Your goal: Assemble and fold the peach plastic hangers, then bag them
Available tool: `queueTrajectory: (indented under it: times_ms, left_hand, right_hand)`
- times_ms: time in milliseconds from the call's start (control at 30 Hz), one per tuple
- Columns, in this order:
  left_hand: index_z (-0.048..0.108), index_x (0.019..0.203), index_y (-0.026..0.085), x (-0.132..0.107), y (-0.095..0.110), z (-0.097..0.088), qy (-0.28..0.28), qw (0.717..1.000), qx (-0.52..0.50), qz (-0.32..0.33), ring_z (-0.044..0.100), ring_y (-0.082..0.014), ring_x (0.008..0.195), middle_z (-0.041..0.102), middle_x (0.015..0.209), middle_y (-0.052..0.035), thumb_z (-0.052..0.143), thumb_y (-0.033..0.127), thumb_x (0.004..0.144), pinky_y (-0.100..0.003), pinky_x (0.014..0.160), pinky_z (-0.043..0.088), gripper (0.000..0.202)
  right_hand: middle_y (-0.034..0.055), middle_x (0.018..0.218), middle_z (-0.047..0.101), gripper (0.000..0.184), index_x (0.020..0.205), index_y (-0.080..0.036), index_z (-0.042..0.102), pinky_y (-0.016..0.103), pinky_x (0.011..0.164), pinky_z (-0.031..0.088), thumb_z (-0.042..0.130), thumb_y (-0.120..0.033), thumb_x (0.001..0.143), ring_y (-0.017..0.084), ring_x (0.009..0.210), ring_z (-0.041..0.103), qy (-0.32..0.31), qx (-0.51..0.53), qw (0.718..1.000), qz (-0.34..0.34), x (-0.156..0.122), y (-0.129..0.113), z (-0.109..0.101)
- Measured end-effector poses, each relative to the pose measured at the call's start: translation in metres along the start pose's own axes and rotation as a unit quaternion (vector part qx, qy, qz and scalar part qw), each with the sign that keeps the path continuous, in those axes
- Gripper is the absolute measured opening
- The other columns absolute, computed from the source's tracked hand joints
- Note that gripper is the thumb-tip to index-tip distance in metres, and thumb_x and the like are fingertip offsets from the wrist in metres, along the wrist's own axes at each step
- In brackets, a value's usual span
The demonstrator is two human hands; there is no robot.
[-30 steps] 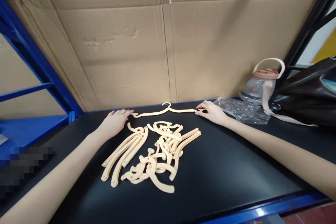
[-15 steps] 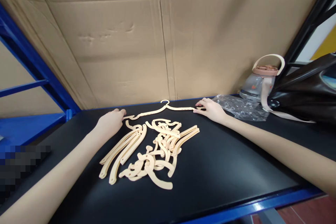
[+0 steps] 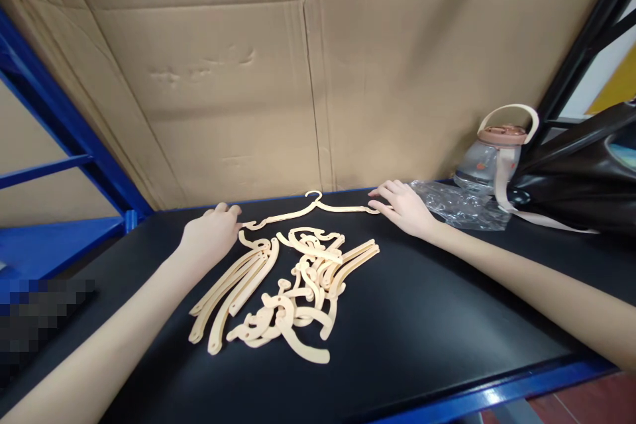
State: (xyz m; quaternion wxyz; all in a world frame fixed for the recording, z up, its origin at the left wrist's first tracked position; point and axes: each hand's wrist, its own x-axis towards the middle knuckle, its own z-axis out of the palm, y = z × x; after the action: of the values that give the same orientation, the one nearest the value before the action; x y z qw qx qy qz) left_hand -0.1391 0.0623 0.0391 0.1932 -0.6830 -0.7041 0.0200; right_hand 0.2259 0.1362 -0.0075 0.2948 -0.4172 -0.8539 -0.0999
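Note:
A cream-coloured clothes hanger lies spread flat at the back of the black table, its hook pointing away from me. At its left end is my left hand, fingers curled against the tip and partly hidden behind the hand. My right hand rests at the opposite end with fingers apart, the thumb touching or just over the tip. Nearer to me lies a loose pile of small curved hanger pieces. Long hanger arms lie side by side left of the pile, and more hanger arms lie at its right.
Crumpled clear plastic lies right of my right hand. Behind it stands a clear bottle with a pink lid and a strap. A cardboard wall closes off the back. Blue metal framing rises at the left.
My left hand has shifted slightly right, along the hanger's end. My right hand's fingers have loosened and spread at the other end. The pile looks unchanged.

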Motion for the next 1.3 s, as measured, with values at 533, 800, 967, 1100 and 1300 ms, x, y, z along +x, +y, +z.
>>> queueTrajectory:
  times_ms: [533,800,967,1100,1300]
  left_hand:
    - [0.064,0.101,0.021,-0.028,0.054,-0.026,-0.027,0.897,-0.33,0.294,0.057,-0.0181,0.089,0.061,0.097,-0.0029,0.044,0.02,0.087,-0.028,0.076,0.046,0.024]
    - [0.062,0.086,0.023,-0.034,0.058,-0.031,-0.158,0.873,-0.38,0.262,0.049,-0.0134,0.063,0.056,0.074,0.0027,0.061,0.041,0.081,-0.022,0.055,0.036,0.019]
    - [0.055,0.079,0.021,-0.027,0.051,-0.032,-0.218,0.829,-0.463,0.226,0.046,-0.0127,0.063,0.052,0.069,0.0048,0.064,0.04,0.079,-0.022,0.056,0.035,0.021]
    - [0.052,0.078,0.02,-0.023,0.048,-0.037,-0.216,0.773,-0.56,0.204,0.048,-0.0124,0.068,0.052,0.074,0.0041,0.061,0.04,0.08,-0.023,0.064,0.038,0.023]
    - [0.063,0.093,0.02,-0.022,0.049,-0.035,-0.123,0.754,-0.64,0.083,0.043,-0.01,0.06,0.052,0.07,0.0033,0.06,0.044,0.083,-0.021,0.055,0.034,0.027]
  right_hand:
    - [0.0115,0.108,0.063,0.034,0.115,-0.015,0.059,0.04,0.09,0.041,0.045,-0.039,0.095,0.023,0.101,0.054,-0.1,0.027,0.959,-0.265,-0.017,-0.079,-0.019]
    - [0.0103,0.105,0.061,0.036,0.112,-0.017,0.061,0.039,0.088,0.043,0.044,-0.044,0.095,0.023,0.097,0.054,-0.104,0.053,0.965,-0.235,-0.016,-0.066,-0.008]
    - [0.0103,0.106,0.061,0.036,0.112,-0.017,0.061,0.039,0.089,0.043,0.043,-0.043,0.096,0.023,0.097,0.054,-0.108,0.048,0.965,-0.233,-0.016,-0.067,-0.01]
    - [0.0103,0.107,0.061,0.037,0.113,-0.016,0.061,0.039,0.088,0.044,0.042,-0.043,0.096,0.023,0.097,0.054,-0.117,0.054,0.965,-0.229,-0.016,-0.068,-0.01]
    - [0.0108,0.106,0.061,0.036,0.113,-0.017,0.06,0.04,0.088,0.044,0.041,-0.043,0.096,0.023,0.097,0.055,-0.113,0.064,0.965,-0.228,-0.016,-0.067,-0.01]
